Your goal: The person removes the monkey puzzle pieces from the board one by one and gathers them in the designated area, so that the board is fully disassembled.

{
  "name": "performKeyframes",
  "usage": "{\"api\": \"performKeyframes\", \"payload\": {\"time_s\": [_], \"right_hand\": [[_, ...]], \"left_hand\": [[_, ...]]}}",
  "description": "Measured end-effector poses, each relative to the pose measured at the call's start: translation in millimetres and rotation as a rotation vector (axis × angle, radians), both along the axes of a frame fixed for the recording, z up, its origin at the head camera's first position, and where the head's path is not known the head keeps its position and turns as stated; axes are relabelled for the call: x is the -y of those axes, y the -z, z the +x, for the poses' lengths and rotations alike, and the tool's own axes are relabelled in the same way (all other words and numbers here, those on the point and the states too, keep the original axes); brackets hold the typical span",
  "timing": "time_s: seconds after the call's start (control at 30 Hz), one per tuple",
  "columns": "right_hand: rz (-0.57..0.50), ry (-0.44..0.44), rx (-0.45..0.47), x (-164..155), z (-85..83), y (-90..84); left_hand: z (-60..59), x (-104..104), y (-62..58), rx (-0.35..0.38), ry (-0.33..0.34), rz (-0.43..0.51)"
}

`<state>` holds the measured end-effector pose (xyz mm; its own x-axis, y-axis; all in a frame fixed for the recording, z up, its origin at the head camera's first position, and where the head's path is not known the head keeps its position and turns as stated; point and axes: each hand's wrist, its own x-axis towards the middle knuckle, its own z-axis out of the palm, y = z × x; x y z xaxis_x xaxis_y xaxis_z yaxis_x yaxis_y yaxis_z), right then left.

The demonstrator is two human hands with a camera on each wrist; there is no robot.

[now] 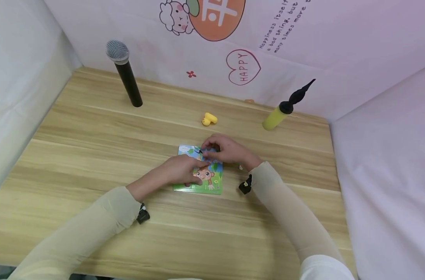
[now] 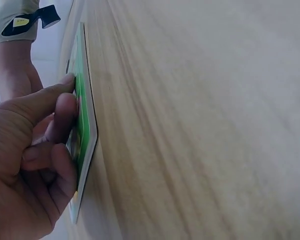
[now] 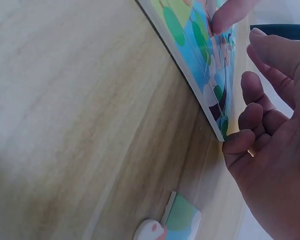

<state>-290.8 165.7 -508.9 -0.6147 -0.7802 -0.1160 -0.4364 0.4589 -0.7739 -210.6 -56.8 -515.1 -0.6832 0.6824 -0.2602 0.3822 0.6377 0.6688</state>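
Note:
A small picture puzzle board (image 1: 212, 186) with a cartoon monkey lies flat on the wooden table (image 1: 93, 132). My left hand (image 1: 195, 175) rests on its left half, with one straight finger pressing the face and the others bent, as the left wrist view shows (image 2: 60, 120). My right hand (image 1: 210, 151) hovers over the board's far right corner with loosely curled fingers (image 3: 255, 115) touching its edge and nothing held. The board's blue and green face (image 3: 190, 40) and its green edge (image 2: 82, 130) show in the wrist views. A loose puzzle piece (image 3: 172, 222) lies beside the right wrist.
A black microphone (image 1: 126, 76) stands at the back left. A small yellow toy (image 1: 209, 119) lies behind the puzzle, and a yellow pump with a black nozzle (image 1: 286, 108) lies at the back right. Pink printed walls close in the table on three sides.

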Motion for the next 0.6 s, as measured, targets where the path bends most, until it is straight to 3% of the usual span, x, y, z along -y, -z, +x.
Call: {"api": "performKeyframes", "payload": {"time_s": [0.13, 0.23, 0.3, 0.4, 0.6], "right_hand": [[0.002, 0.002, 0.005, 0.5, 1.2, -0.2], [0.002, -0.01, -0.019, 0.9, 1.5, 0.3], [-0.005, -0.015, -0.027, 1.1, 1.4, 0.5], [-0.011, -0.013, -0.029, 1.1, 1.5, 0.3], [-0.01, -0.001, -0.011, -0.4, 3.4, 1.5]], "left_hand": [[-0.2, 2.3, 2.4, 0.079, -0.095, 0.173], [1.5, 3.9, 4.1, 0.197, -0.171, 0.305], [3.2, 3.9, 5.5, 0.26, -0.191, 0.339], [5.1, 1.1, 8.4, 0.298, -0.208, 0.337], [4.4, -6.0, 10.5, 0.245, -0.215, 0.191]]}}
